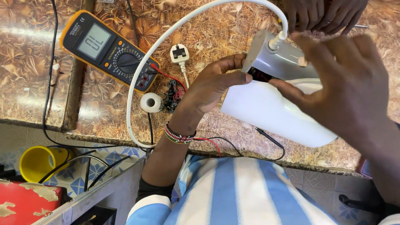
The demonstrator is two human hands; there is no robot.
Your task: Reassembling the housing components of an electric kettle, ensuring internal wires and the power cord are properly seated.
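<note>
**Both hands on a white appliance over the desk**

Nearest the camera is the person's blue-and-white striped shirt (pixel 233 191), with a red box (pixel 25 204) and a yellow cup (pixel 35 162) low on the floor at the left. Just above the shirt runs the front edge of the patterned brown desk (pixel 112 121), where thin black and red leads (pixel 216 143) trail over the edge.

The left hand (pixel 212 85), a beaded bracelet (pixel 179 135) on its wrist, is closed on the grey end of the white appliance (pixel 271 110), thumb below and fingers curled around the top beside a small dark opening with red wiring inside. The right hand (pixel 346 83) grips the same appliance from the other side, its thumb pressed near that opening and its fingers spread over the top; how far they wrap behind is hard to tell, as the hand blocks the view. The appliance is held tilted just above the desk, right of centre.

Left of the left hand lie a roll of white tape (pixel 150 102) and a small dark circuit part (pixel 171 96). Farther back are a white plug (pixel 180 53) and an orange multimeter (pixel 106 50), red lead plugged in. A thick white cord (pixel 166 35) loops from the appliance's end across the desk. At the far edge, another person's hands (pixel 323 14) rest together.
</note>
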